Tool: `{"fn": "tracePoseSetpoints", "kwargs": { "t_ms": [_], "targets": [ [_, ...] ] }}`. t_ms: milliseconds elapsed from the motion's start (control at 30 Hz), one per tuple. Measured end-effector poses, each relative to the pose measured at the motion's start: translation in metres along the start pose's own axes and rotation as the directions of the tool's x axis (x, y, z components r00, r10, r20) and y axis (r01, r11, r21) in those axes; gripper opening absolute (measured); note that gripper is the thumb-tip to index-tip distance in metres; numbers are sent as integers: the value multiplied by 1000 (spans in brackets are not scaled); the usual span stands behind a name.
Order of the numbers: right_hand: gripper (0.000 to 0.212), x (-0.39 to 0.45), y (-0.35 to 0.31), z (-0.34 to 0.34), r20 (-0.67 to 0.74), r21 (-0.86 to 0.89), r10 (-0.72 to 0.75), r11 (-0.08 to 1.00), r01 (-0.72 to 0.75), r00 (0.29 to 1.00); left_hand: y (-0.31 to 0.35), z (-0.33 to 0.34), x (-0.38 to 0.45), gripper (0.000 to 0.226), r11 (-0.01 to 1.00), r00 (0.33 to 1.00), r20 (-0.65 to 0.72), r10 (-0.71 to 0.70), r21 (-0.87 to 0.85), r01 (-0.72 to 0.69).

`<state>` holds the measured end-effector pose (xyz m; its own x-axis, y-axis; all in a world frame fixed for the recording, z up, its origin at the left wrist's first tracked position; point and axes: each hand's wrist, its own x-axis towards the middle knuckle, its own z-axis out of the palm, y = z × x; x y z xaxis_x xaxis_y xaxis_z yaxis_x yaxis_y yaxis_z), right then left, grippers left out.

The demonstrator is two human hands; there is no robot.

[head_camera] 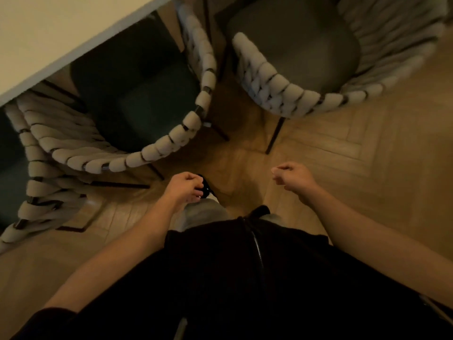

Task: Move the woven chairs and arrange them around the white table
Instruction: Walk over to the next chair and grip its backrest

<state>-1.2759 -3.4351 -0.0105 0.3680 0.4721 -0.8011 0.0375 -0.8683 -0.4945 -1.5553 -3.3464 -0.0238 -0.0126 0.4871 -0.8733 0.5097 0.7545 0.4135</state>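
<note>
The white table [36,45] fills the upper left corner. One woven chair [157,148] with a dark seat is tucked under its edge, the thick pale rope back curving toward me. A second woven chair [289,94] with a grey seat stands to its right, away from the table edge. A third woven back [36,192] shows at the far left. My left hand [186,187] hangs curled just below the first chair's back, touching nothing. My right hand [291,176] is a loose fist over the floor, below the second chair, holding nothing.
Herringbone wood floor [367,155] spreads to the right and below the chairs. Thin dark chair legs [275,136] stick out between the two chairs. My dark top and grey trousers fill the lower middle, with a shoe beside my left hand.
</note>
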Motion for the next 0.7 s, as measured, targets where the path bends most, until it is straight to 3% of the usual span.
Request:
{"fn": "tracePoseSetpoints", "kwargs": {
  "t_ms": [200, 367, 700],
  "targets": [
    [13, -15, 69, -67, -32, 91, 92, 992, -89, 995, 25, 74, -10, 14, 968, 993, 96, 71, 234, -92],
    [18, -20, 106, -109, -76, 177, 158, 974, -143, 984, 58, 130, -13, 10, 929, 977, 192, 97, 334, -158],
    [18, 16, 105, -198, -89, 272, 194, 948, -164, 977, 144, 225, 11, 19, 884, 959, 276, 68, 429, -186]
  ]
}}
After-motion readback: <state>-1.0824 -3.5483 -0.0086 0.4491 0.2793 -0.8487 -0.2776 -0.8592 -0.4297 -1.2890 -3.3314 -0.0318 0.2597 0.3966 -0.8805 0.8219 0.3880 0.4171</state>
